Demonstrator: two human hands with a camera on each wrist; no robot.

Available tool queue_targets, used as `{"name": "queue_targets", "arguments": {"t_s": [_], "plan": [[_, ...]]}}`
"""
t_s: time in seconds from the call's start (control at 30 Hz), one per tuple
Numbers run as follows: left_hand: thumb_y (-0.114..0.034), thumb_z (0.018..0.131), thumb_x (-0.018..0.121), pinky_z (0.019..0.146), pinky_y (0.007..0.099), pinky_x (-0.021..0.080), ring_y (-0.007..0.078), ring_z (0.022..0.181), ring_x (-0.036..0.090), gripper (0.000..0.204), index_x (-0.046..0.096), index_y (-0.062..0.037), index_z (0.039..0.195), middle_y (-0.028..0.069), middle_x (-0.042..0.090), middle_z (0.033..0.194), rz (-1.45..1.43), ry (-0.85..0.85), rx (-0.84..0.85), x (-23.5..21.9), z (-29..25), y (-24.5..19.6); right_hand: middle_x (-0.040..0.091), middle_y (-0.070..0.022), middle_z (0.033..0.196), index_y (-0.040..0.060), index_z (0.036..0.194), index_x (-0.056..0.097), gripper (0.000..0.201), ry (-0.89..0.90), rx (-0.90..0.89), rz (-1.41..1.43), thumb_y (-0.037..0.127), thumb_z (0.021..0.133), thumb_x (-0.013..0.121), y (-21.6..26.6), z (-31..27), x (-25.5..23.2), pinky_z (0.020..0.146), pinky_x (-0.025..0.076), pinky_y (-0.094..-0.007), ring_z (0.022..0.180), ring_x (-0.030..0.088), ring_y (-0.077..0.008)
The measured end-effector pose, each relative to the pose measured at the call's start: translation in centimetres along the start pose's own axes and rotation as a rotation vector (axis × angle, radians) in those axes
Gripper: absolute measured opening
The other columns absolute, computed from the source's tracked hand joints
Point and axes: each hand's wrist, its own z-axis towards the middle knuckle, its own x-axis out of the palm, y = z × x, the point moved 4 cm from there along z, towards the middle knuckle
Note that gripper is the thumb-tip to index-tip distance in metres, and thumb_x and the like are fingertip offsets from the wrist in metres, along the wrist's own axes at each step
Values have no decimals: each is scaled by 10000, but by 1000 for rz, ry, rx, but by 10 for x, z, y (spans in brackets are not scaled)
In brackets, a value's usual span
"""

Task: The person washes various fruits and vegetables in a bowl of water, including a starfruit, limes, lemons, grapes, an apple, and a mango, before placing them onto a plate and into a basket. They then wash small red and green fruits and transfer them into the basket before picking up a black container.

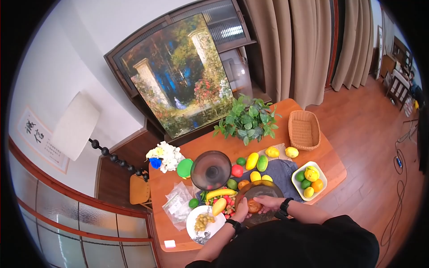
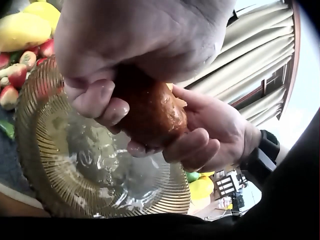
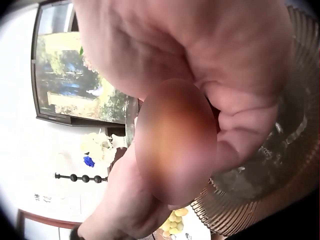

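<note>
An orange-brown round fruit (image 1: 254, 206) is held between both hands over an amber glass bowl (image 2: 42, 165) with ribbed walls and water in it. My left hand (image 1: 241, 211) grips one side of the fruit, its fingers curled round it in the left wrist view. From the other side my right hand (image 1: 269, 203) holds it with bent fingers. The fruit's skin shines wet in the left wrist view, and it looks blurred in the right wrist view. Just left of the bowl lie small red-and-green fruits or vegetables (image 2: 17, 77) and a yellow mango (image 1: 219, 207).
A white plate (image 1: 220, 227) with grapes (image 1: 203, 222) stands left. Beyond are a dark glass bowl (image 1: 201, 167), several fruits on a dark cloth (image 1: 282, 172) and a potted plant (image 1: 248, 120). At right are a square fruit dish (image 1: 322, 193) and a wicker basket (image 1: 304, 130).
</note>
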Motion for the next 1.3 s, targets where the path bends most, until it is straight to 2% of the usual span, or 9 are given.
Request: {"name": "queue_targets", "arguments": {"t_s": [0.13, 0.27, 0.33, 0.77, 0.83, 0.87, 0.97, 1.07, 1.3], "plan": [[-561, 1013, 272, 386, 195, 290, 130, 464, 438, 480, 551, -174, 1063, 64, 604, 795, -305, 448, -375, 1, -29, -13, 592, -141, 1160, 51, 1311, 430, 533, 1, -844, -839, 377, 949, 645, 30, -10, 20, 718, 564, -277, 841, 660, -152], [-568, 1013, 283, 378, 204, 280, 129, 470, 446, 453, 526, -196, 1103, 54, 556, 741, -310, 421, -357, 0, -9, 7, 545, -151, 1246, 38, 1333, 419, 530, -96, -969, -1056, 336, 953, 638, 19, -11, 24, 736, 565, -326, 896, 660, -192], [-560, 1021, 278, 370, 210, 278, 132, 449, 440, 438, 499, -196, 1126, 44, 510, 709, -258, 348, -203, 5, -7, 4, 598, -155, 1164, 36, 1353, 399, 562, -133, -267, -314, 315, 934, 650, 17, -18, 23, 695, 562, -346, 817, 678, -234], [-460, 1054, 261, 387, 342, 469, 239, 480, 601, 573, 583, -1, 1171, 172, 636, 841, 283, -57, 193, 2, 2, -10, 572, -140, 656, 8, 993, 634, 625, -356, 119, -273, 558, 997, 338, 10, 5, 14, 396, 431, -342, 427, 521, -207], [-465, 1055, 271, 450, 387, 510, 252, 576, 654, 610, 615, 33, 1139, 171, 663, 977, 745, -203, 1395, 0, 17, -15, 519, -78, 602, 46, 1102, 598, 585, -391, 80, -40, 546, 1018, 306, 4, 4, 15, 364, 368, -302, 405, 467, -136], [-465, 1055, 271, 450, 387, 510, 252, 576, 654, 610, 615, 33, 1139, 171, 663, 977, 744, -202, 1392, 1, 24, -12, 519, -78, 602, 46, 1102, 598, 585, -390, 84, -38, 546, 1018, 306, -1, 7, 11, 364, 368, -302, 405, 467, -136], [-475, 1040, 335, 429, 341, 499, 244, 551, 636, 525, 549, -37, 1236, 124, 662, 946, 495, -152, 1289, 2, 20, -16, 578, -157, 687, -3, 1093, 558, 535, -397, 71, 67, 465, 1038, 305, -23, 29, -8, 404, 451, -347, 440, 554, -225], [-628, 966, 426, 400, 290, 449, 196, 474, 561, 587, 490, -125, 1261, 86, 638, 881, -147, 0, -92, 8, -6, -2, 612, -188, 757, -29, 1027, 556, 476, -455, -635, -774, 385, 1050, 322, -5, 24, -2, 478, 520, -408, 498, 627, -292], [-655, 949, 452, 476, 299, 467, 180, 505, 531, 561, 484, -159, 1210, 50, 589, 790, 96, 13, -140, 1, 0, 8, 668, -281, 983, -34, 1002, 641, 338, -621, -477, -1110, 239, 960, 446, 5, 13, -22, 804, 537, -498, 851, 671, -419]]}}
